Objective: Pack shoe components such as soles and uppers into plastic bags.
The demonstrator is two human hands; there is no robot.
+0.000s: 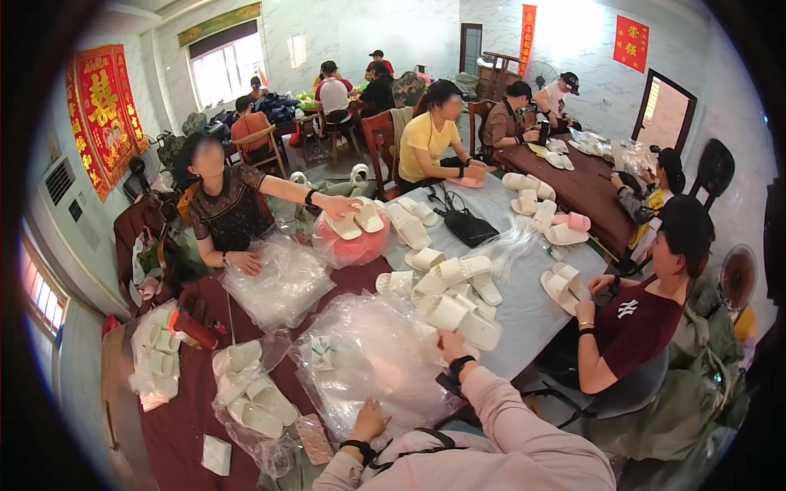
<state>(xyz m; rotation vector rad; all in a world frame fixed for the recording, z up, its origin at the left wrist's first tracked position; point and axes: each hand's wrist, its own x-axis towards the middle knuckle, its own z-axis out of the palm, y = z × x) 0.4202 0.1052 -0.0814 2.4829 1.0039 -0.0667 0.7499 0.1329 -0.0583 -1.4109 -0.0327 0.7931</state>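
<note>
My left hand [371,421] rests at the near edge of a broad stack of clear plastic bags [377,360], fingers stretched over the film. A small white printed card [322,353] lies on that stack. Further right, my right hand [451,347] reaches to the near side of a heap of white slippers [460,282]. Its fingers curl at the edge of the nearest white slipper [446,314] and seem to grip it; the fingertips are partly hidden.
Bagged slippers [260,405], a phone in a pink case [314,439] and a red box [193,328] are at the left. Across the table a person's hand [340,207] touches slippers on a pink stool [352,241]. Another person at right handles slippers [563,286]. A black bag [467,221] lies beyond.
</note>
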